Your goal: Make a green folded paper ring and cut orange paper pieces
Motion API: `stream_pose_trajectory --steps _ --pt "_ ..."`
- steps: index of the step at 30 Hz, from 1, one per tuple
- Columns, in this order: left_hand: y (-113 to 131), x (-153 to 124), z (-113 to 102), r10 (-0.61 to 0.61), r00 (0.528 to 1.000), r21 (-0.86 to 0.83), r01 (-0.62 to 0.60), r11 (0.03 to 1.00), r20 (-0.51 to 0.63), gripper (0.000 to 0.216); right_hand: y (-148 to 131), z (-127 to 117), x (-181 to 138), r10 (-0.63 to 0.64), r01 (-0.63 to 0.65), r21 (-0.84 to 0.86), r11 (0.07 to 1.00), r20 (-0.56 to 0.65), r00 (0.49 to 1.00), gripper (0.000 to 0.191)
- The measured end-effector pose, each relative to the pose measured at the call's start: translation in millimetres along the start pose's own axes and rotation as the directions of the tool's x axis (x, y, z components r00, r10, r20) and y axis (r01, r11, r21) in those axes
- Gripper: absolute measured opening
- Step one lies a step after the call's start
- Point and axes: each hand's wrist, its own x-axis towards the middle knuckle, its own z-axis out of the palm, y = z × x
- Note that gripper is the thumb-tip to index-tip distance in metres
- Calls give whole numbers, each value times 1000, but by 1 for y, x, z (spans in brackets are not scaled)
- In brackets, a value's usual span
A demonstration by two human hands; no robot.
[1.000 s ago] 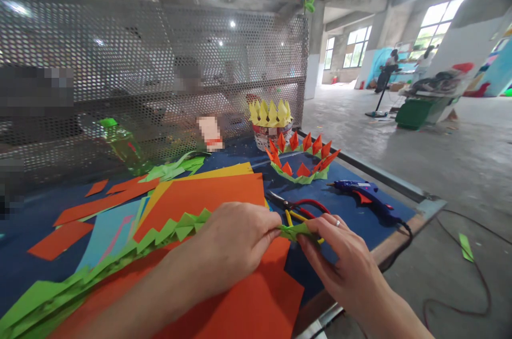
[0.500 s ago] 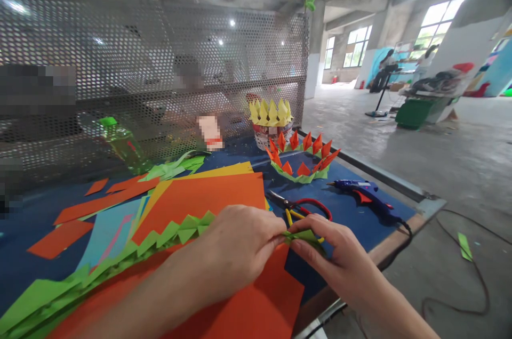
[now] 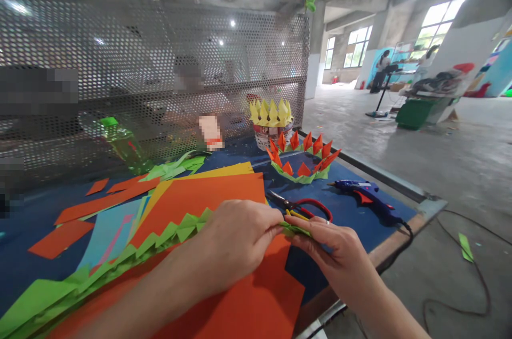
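Note:
A long folded green paper strip (image 3: 168,235) with pointed zigzag edges runs from the lower left under my left forearm to my hands. My left hand (image 3: 244,237) is closed, pinching the strip near its right end. Beside it, my right hand (image 3: 330,240) grips that end between thumb and fingers, the fingers laid along it. Part of the strip is hidden behind my left hand. Beneath lie orange paper sheets (image 3: 256,296). Just beyond my hands rest scissors (image 3: 316,208) with red and yellow handles.
A paper crown (image 3: 304,171) with orange points stands behind the scissors, a yellow paper crown (image 3: 272,114) on a basket beyond it. A blue glue gun (image 3: 366,192) lies at the right, its cord over the table edge. A green-capped bottle (image 3: 126,144) stands by the perforated metal screen (image 3: 140,46).
My right hand's fingers have flattened and pressed down over the end of the green strip. My left hand has shifted slightly and keeps its pinch.

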Motion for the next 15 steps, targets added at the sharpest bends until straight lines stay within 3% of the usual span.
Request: stream_pose_trajectory --steps 3,7,15 --pt "0 0 -1 -9 1000 -10 9 1000 -11 28 -3 -2 -2 19 -23 -50 998 -82 996 31" --pt "-1 -1 -2 -10 1000 -7 10 1000 -20 28 -8 -3 -2 57 -78 -85 993 -231 971 13" --pt "-3 1 -1 -27 999 43 28 999 -33 28 -6 -2 -1 70 -90 -86 992 -216 974 13"
